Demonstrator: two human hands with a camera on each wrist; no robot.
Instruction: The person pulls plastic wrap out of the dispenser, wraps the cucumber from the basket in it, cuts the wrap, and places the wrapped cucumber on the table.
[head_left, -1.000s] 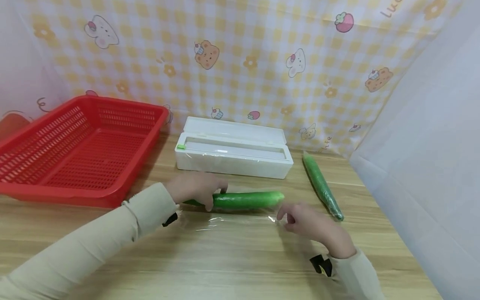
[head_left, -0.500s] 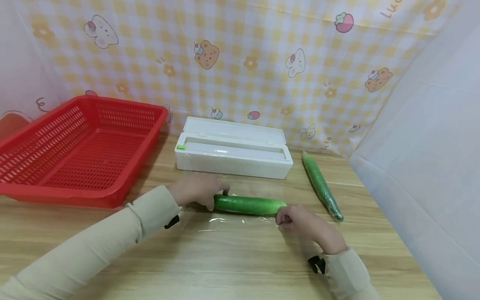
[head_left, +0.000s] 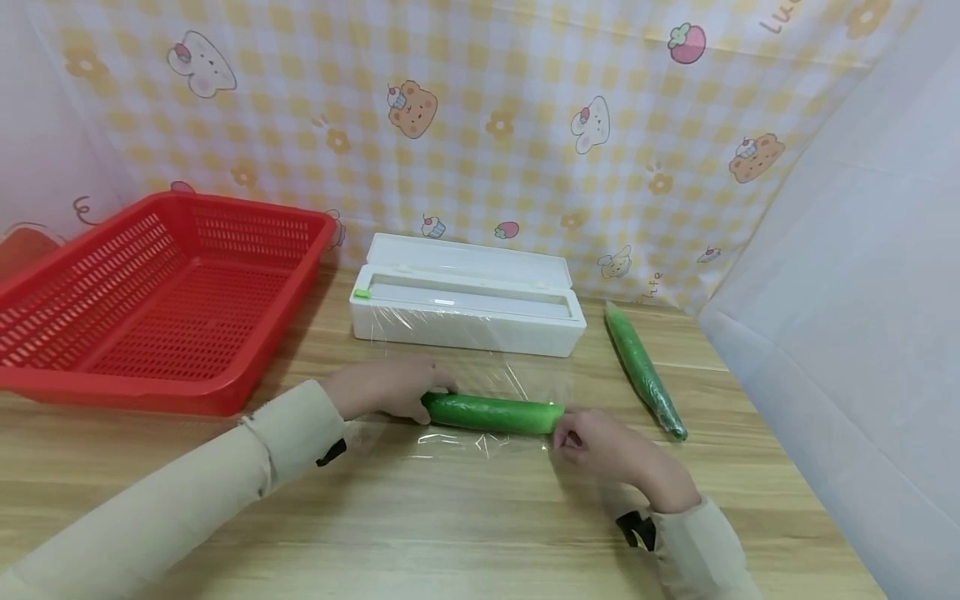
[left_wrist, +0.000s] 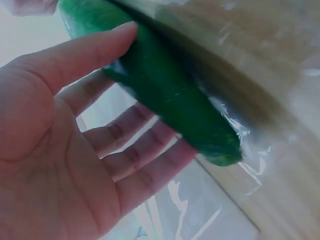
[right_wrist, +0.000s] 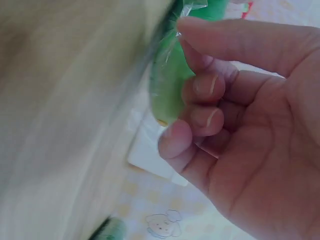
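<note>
A green cucumber (head_left: 491, 414) lies crosswise on a sheet of clear cling film (head_left: 450, 447) in the middle of the table. My left hand (head_left: 386, 387) holds its left part, thumb on the near side and fingers along the far side, as the left wrist view shows. Film shines around that dark tip (left_wrist: 220, 150). At the pale right end, my right hand (head_left: 618, 450) pinches a gathered bit of film between thumb and forefinger, its other fingers curled beside the cucumber. The film stretches back to a white cling film box (head_left: 468, 325) with its lid up.
A film-wrapped cucumber (head_left: 641, 367) lies slanted on the right. On the left stands a red plastic basket (head_left: 225, 387). Behind the box hangs a yellow checked cloth (head_left: 502, 175), and a white sheet (head_left: 840, 292) borders the right side of the wooden table (head_left: 450, 533).
The cucumber has turned slightly and shifted a little toward me. The right hand has closed on the film at its right end. Film now shows pulled taut, with creases running from the box.
</note>
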